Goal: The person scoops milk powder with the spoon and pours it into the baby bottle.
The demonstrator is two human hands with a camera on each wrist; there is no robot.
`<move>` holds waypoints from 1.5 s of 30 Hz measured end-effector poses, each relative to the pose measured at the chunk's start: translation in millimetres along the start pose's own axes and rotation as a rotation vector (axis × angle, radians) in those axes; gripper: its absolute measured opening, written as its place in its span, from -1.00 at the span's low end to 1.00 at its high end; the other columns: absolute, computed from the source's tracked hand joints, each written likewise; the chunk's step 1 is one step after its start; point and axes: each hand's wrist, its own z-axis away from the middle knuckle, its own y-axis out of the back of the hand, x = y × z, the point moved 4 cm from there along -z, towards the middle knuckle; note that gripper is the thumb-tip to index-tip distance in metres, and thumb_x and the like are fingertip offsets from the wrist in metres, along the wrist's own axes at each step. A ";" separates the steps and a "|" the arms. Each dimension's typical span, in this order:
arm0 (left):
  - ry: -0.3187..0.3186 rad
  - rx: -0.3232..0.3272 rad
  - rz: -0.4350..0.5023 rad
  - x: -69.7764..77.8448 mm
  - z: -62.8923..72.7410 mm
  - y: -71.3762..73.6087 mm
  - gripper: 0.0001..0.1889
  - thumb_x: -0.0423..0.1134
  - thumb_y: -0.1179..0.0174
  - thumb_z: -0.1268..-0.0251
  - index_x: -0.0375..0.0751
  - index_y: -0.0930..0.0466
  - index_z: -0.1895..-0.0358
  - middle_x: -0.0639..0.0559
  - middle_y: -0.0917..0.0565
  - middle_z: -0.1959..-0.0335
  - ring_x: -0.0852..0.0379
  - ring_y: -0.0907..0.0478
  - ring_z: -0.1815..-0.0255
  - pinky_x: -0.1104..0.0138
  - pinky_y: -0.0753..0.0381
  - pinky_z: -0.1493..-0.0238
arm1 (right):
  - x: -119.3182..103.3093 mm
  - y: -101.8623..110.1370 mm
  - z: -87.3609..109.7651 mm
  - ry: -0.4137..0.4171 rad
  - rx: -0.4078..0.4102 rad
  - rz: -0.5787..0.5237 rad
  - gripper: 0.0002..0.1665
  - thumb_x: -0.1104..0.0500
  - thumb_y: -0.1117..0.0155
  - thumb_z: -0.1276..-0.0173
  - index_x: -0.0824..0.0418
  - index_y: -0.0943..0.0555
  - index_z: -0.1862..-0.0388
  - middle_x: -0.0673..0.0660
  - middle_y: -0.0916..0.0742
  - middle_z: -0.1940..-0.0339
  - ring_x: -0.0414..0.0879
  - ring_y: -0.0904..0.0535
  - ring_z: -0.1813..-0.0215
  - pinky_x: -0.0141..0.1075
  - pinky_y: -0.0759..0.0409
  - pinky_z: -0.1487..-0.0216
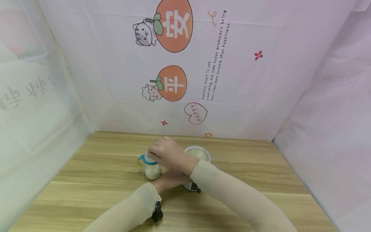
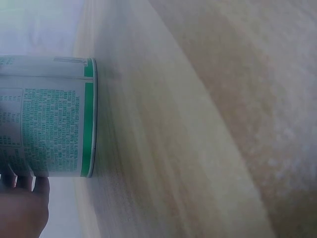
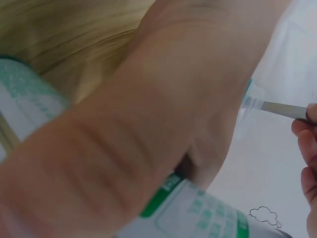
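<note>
My right hand (image 1: 168,153) crosses over my left arm and is above the baby bottle (image 1: 152,170). Its fingers pinch the handle of a metal spoon (image 3: 285,109), whose far end is at the bottle mouth (image 3: 251,102). The bottle stands upright, with a blue collar, side handles and white powder inside. My left hand (image 1: 172,178) grips the side of a white-and-green tin (image 2: 52,126), its fingers (image 2: 40,186) against the wall. Pale powder (image 1: 200,152) shows in the tin's open top. The right forearm hides part of the tin and left hand.
The wooden table (image 1: 101,174) lies under the bottle and tin. A printed white cloth (image 1: 121,106) rises behind them, with cloth walls (image 1: 324,135) at both sides. Black straps (image 1: 157,212) hang by the wrists.
</note>
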 end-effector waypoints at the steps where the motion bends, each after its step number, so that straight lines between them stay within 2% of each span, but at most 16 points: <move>1: -0.014 -0.012 -0.006 0.1 -0.5 -0.3 -0.62 -0.07 -0.31 -0.31 -0.13 -0.51 -0.10 0.17 -0.56 0.02 0.22 -0.48 0.00 0.33 -0.53 -0.03 | -1.5 0.2 0.3 0.021 0.007 0.019 -0.90 0.21 -0.32 -0.43 0.12 -0.67 0.34 -0.06 -0.72 0.39 -0.20 -0.61 0.27 -0.32 -0.48 0.17; 5: -0.039 -0.056 0.027 0.5 -1.2 -1.3 -0.67 -0.04 -0.29 -0.36 -0.13 -0.55 -0.05 0.18 -0.59 0.07 0.23 -0.51 0.02 0.33 -0.56 0.00 | -5.6 1.6 1.2 0.083 0.036 0.095 -0.85 0.21 -0.27 -0.46 0.12 -0.67 0.36 -0.07 -0.72 0.40 -0.19 -0.61 0.27 -0.34 -0.50 0.16; 8: -0.040 -0.063 0.043 2.9 -1.0 -1.1 -0.66 -0.03 -0.30 -0.35 -0.13 -0.56 -0.05 0.17 -0.60 0.07 0.21 -0.52 0.02 0.32 -0.57 0.00 | -7.2 1.6 2.2 0.127 0.043 0.139 -0.85 0.21 -0.27 -0.46 0.12 -0.67 0.36 -0.09 -0.72 0.42 -0.20 -0.60 0.30 -0.35 -0.48 0.21; 11: -0.021 -0.037 0.039 4.8 0.7 0.2 -0.58 -0.03 -0.34 -0.31 -0.14 -0.52 -0.12 0.16 -0.59 0.01 0.21 -0.51 -0.01 0.32 -0.56 -0.02 | -7.4 1.9 3.0 0.158 0.048 0.160 -0.85 0.23 -0.26 -0.45 0.12 -0.66 0.37 -0.10 -0.71 0.44 -0.21 -0.57 0.33 -0.36 -0.45 0.24; 13: -0.011 -0.009 0.039 10.8 3.4 1.7 -0.51 -0.08 -0.37 -0.26 -0.17 -0.48 -0.18 0.12 -0.57 -0.05 0.20 -0.49 -0.05 0.31 -0.54 -0.05 | -6.9 2.6 3.2 0.170 0.055 0.155 -0.85 0.23 -0.27 -0.44 0.12 -0.67 0.37 -0.10 -0.72 0.43 -0.21 -0.58 0.31 -0.37 -0.47 0.21; 18: 0.001 0.031 0.053 11.5 5.4 2.0 -0.40 -0.13 -0.41 -0.19 -0.11 -0.39 -0.28 0.13 -0.50 -0.18 0.17 -0.43 -0.16 0.27 -0.47 -0.15 | -5.2 8.0 4.6 0.197 0.066 0.121 -0.92 0.20 -0.32 -0.43 0.12 -0.72 0.29 -0.09 -0.76 0.35 -0.22 -0.64 0.23 -0.37 -0.53 0.06; 19: 0.008 0.031 0.056 11.1 5.4 1.7 -0.39 -0.12 -0.41 -0.19 -0.08 -0.39 -0.29 0.15 -0.49 -0.19 0.16 -0.42 -0.17 0.26 -0.47 -0.16 | -4.8 8.9 5.2 0.205 0.066 0.115 -0.93 0.20 -0.33 -0.42 0.12 -0.72 0.27 -0.09 -0.76 0.35 -0.22 -0.64 0.22 -0.37 -0.53 0.05; 20: 0.015 0.032 0.054 4.8 3.9 0.9 -0.38 -0.07 -0.41 -0.20 -0.03 -0.38 -0.30 0.19 -0.47 -0.21 0.19 -0.41 -0.19 0.25 -0.46 -0.18 | -4.5 9.8 5.7 0.216 0.068 0.113 -0.94 0.20 -0.34 -0.42 0.12 -0.73 0.26 -0.09 -0.76 0.35 -0.22 -0.63 0.24 -0.37 -0.53 0.04; 26: 0.069 0.047 0.045 0.4 4.0 0.2 -0.25 0.09 -0.43 -0.18 0.06 -0.29 -0.39 0.23 -0.38 -0.30 0.20 -0.33 -0.28 0.21 -0.41 -0.24 | -1.3 11.4 10.4 0.271 0.113 0.090 -0.95 0.24 -0.34 -0.39 0.14 -0.73 0.25 -0.08 -0.74 0.40 -0.22 -0.59 0.32 -0.37 -0.51 0.13; 29: 0.075 0.040 0.079 2.2 5.0 0.0 -0.20 0.11 -0.42 -0.19 0.10 -0.22 -0.43 0.23 -0.33 -0.35 0.19 -0.29 -0.34 0.17 -0.37 -0.29 | 2.2 13.4 11.4 0.238 0.141 0.035 -0.98 0.26 -0.37 -0.36 0.16 -0.72 0.28 -0.06 -0.74 0.41 -0.21 -0.60 0.31 -0.37 -0.48 0.18; 34: 0.059 0.049 0.136 7.1 5.4 0.4 -0.17 0.08 -0.45 -0.17 0.17 -0.20 -0.46 0.22 -0.35 -0.37 0.15 -0.29 -0.36 0.08 -0.32 -0.34 | 10.3 20.3 10.6 0.108 0.181 -0.048 -0.94 0.27 -0.46 -0.28 0.19 -0.71 0.30 -0.04 -0.73 0.39 -0.23 -0.58 0.33 -0.40 -0.46 0.23; 38: 0.062 0.059 0.145 7.4 4.4 -0.2 -0.14 0.03 -0.46 -0.17 0.22 -0.14 -0.49 0.21 -0.38 -0.34 0.14 -0.34 -0.33 0.06 -0.33 -0.33 | 16.2 25.3 11.1 0.009 0.201 -0.104 -0.96 0.28 -0.42 -0.32 0.21 -0.71 0.28 -0.02 -0.72 0.40 -0.25 -0.56 0.38 -0.48 -0.49 0.25; 40: 0.056 0.060 0.150 7.6 3.8 -0.3 -0.09 0.00 -0.46 -0.17 0.23 -0.08 -0.52 0.20 -0.36 -0.37 0.15 -0.33 -0.35 0.05 -0.29 -0.36 | 20.4 26.4 12.6 -0.051 0.211 -0.153 -0.98 0.28 -0.39 -0.36 0.23 -0.71 0.26 0.00 -0.72 0.41 -0.27 -0.57 0.38 -0.53 -0.51 0.26; 45: 0.027 0.075 0.139 9.0 2.2 0.1 0.01 -0.02 -0.49 -0.14 0.29 0.05 -0.55 0.24 -0.30 -0.41 0.20 -0.26 -0.41 0.07 -0.20 -0.42 | 33.4 29.4 19.3 -0.241 0.247 -0.304 -0.92 0.27 -0.32 -0.42 0.26 -0.71 0.28 0.01 -0.73 0.44 -0.30 -0.56 0.44 -0.51 -0.56 0.36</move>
